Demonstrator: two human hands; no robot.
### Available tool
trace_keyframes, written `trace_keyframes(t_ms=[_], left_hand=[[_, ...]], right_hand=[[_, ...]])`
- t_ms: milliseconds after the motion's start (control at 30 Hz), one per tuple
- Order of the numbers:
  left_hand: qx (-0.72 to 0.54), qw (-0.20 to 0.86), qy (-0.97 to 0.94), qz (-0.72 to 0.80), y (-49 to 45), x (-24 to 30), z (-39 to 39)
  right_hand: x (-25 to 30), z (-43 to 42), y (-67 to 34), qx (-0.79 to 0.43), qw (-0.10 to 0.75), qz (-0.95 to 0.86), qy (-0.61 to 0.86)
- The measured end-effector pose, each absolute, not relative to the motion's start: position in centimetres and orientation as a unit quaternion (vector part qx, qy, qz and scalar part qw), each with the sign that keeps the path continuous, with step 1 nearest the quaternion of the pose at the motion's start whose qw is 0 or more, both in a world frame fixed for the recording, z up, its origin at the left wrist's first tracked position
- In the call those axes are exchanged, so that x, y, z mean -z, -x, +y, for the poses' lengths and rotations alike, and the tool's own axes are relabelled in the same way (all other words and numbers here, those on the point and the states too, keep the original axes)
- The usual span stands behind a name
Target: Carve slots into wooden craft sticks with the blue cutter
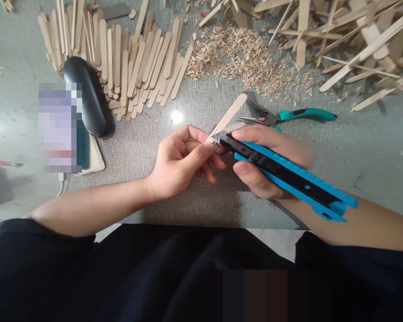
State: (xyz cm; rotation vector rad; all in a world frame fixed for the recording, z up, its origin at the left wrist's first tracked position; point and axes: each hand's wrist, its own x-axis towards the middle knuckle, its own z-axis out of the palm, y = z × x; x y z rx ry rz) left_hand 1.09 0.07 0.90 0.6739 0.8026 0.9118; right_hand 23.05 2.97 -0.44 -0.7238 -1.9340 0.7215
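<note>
Between the thumb and fingers of my left hand [184, 158] is the lower end of a wooden craft stick [230, 112], which points up and to the right. My right hand [268, 156] is closed around a blue and black utility knife [275, 167]. The knife's blade [218, 136] lies at the stick's lower end, close to my left thumb; whether it cuts into the wood I cannot tell. Just beyond the stick lie pliers [272, 117] with teal handles, their jaws spread. Part of another stick [235, 127] shows behind the knife tip.
Many craft sticks [137, 67] lie in rows at the back left. Wood shavings [235, 58] are heaped at the back centre, and a loose stick pile [356, 40] fills the back right. A black case [89, 96] rests beside a phone [96, 156] with a cable on the left.
</note>
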Motion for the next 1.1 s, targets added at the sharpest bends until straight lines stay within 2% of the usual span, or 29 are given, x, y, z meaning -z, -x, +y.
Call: trace_keyframes(t_ms=[233, 600, 900, 1100], left_hand=[[-0.434, 0.767, -0.300, 0.365, -1.2, -1.1, -0.1], [-0.446, 0.728, -0.357, 0.378, -1.3, -0.7, -0.3], [-0.437, 0.711, -0.372, 0.406, -1.3, -0.9, -0.6], [-0.438, 0.703, -0.380, 0.412, -1.5, -1.0, -0.6]], right_hand=[[1.1, 2.9, -23.5, -0.290, 0.477, -0.779, 0.284], [1.5, 2.6, -22.6, -0.222, 0.520, -0.781, 0.266], [0.6, 2.2, -23.1, -0.187, 0.467, -0.797, 0.335], [0.6, 1.8, -22.9, -0.186, 0.464, -0.795, 0.343]])
